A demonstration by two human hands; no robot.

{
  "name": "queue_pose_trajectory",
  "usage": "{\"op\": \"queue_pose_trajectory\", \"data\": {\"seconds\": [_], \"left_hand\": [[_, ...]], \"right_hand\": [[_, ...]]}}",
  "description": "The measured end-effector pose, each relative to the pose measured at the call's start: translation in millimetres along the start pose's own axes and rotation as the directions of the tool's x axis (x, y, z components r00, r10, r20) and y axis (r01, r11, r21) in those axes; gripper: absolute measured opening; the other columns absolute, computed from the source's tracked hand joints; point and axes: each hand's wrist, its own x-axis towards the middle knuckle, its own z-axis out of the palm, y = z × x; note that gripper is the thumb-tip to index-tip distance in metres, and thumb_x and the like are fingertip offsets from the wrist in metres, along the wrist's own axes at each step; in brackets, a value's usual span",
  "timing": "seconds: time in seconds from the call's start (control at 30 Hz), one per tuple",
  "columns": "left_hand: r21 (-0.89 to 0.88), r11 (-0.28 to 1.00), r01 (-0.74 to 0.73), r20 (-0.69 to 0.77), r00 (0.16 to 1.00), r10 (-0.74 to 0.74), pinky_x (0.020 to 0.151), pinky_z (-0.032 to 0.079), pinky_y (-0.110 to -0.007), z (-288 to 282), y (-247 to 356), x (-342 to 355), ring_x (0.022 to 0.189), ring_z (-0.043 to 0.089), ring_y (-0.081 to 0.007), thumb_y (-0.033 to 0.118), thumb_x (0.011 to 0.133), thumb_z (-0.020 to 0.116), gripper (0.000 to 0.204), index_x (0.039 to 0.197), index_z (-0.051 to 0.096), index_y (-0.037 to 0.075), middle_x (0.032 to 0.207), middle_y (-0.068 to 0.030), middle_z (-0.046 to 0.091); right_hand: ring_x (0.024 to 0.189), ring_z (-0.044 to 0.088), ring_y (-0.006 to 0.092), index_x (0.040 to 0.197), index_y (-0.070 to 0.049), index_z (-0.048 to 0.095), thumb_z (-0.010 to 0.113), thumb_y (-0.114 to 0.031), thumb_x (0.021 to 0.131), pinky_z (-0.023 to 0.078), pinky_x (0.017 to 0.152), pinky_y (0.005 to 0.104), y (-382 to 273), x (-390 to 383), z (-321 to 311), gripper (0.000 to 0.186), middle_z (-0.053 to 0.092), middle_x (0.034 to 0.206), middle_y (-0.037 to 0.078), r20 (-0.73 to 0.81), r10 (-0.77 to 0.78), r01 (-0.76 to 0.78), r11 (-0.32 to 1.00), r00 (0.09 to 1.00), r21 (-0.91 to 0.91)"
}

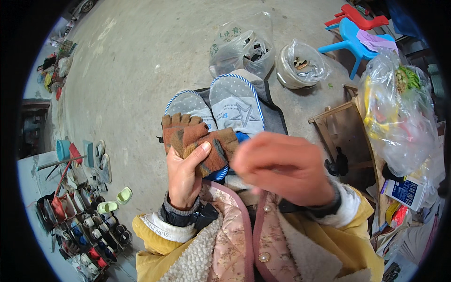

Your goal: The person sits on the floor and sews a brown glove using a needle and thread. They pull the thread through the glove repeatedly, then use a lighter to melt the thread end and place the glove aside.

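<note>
In the head view, my left hand [185,174] grips a pair of brown, patterned fingerless gloves [192,136], thumb pressed on the upper fabric. My right hand [279,167] is motion-blurred just right of the gloves, fingers curled together; whether it holds anything is unclear. Behind the gloves lie two grey dotted slippers [235,98] with blue-and-white striped trim, resting on dark grey fabric [277,117] over my lap. The left slipper is partly covered by the gloves.
Ahead are a plastic bag [242,51] and lined bucket [300,66]. At right stand blue [347,40] and red [361,19] plastic chairs and a wooden stand [329,127] beside bulging bags [392,113]. Shoe racks [94,235] line the left; concrete floor [127,94] surrounds me.
</note>
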Motion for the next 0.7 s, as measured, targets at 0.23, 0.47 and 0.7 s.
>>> {"op": "queue_pose_trajectory", "data": {"seconds": [0.23, 0.47, 0.7], "left_hand": [[-0.083, 0.991, 0.100, 0.038, 0.995, -0.097, 0.089, 0.050, -0.035, -4, 6, -6, 0.098, 0.063, -0.0200, -0.004, 0.080, 0.066, 0.040, 0.117, 0.052, -0.004, 0.109, -0.0114, 0.062], [-0.146, 0.972, 0.182, 0.088, 0.981, -0.170, 0.090, 0.050, -0.036, -7, 10, -6, 0.099, 0.063, -0.0204, -0.002, 0.081, 0.065, 0.037, 0.116, 0.052, -0.003, 0.110, -0.0117, 0.063], [-0.149, 0.967, 0.206, 0.111, 0.975, -0.191, 0.089, 0.051, -0.037, -5, 12, -6, 0.099, 0.063, -0.0212, -0.001, 0.081, 0.066, 0.039, 0.117, 0.051, -0.003, 0.110, -0.0129, 0.063]], "right_hand": [[0.073, 0.058, 0.0146, 0.094, 0.001, 0.064, 0.062, 0.005, 0.080, 0.046, 0.062, 0.0243, 30, 16, 2, 0.015, 0.062, 0.095, 0.012, -0.037, -0.104, 0.085, 0.936, 0.994, -0.343], [0.071, 0.057, 0.0230, 0.093, -0.001, 0.062, 0.063, 0.009, 0.074, 0.045, 0.060, 0.0300, 32, 10, 0, 0.022, 0.054, 0.083, 0.010, 0.020, -0.087, 0.085, 0.845, 0.996, -0.529], [0.070, 0.052, 0.0278, 0.083, 0.000, 0.055, 0.062, 0.006, 0.071, 0.043, 0.058, 0.0356, 29, 9, -3, 0.015, 0.046, 0.077, 0.012, 0.052, -0.098, 0.109, 0.797, 0.994, -0.594]]}}
